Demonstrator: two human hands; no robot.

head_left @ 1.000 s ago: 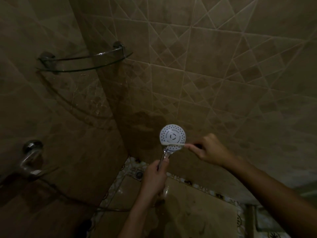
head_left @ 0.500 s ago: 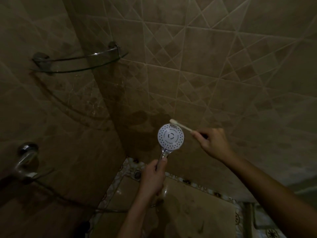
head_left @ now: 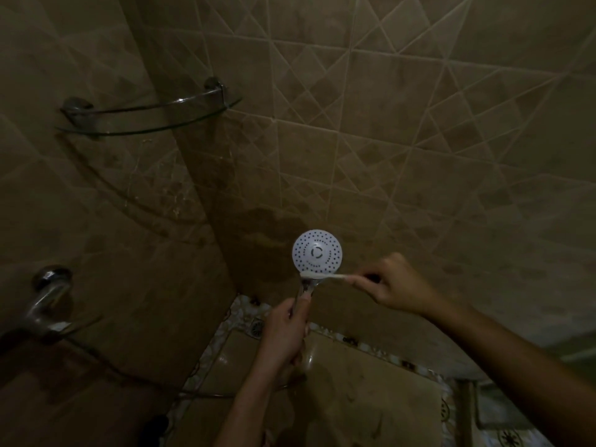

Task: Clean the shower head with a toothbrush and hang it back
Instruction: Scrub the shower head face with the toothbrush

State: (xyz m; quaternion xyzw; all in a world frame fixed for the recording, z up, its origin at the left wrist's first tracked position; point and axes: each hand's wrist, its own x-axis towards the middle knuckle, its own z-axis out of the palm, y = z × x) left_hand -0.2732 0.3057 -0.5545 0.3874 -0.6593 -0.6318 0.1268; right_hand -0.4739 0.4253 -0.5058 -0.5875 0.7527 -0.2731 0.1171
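The round white perforated shower head (head_left: 317, 251) is being held upright near the middle of the view, its spray face turned toward the camera and its chrome handle (head_left: 304, 290) running down toward 6 o'clock into the left hand (head_left: 285, 333), whose fingers are being kept clenched around that handle. The slim white plastic toothbrush (head_left: 324, 276) is being laid across the lower rim of the face, its long axis running from 9 to 3 o'clock, at right angles to the handle; the bristle end is being pressed at the 6 o'clock edge of the disc, and the stem is being pinched at its 3 o'clock end by the fingertips of the right hand (head_left: 395, 287). The right hand is judged the nearer one for scrubbing, with the uncleaned face lying toward 12 o'clock from the bristles. The bristles themselves are hard to make out in the dim light, and the hose is being lost in shadow below the left wrist.
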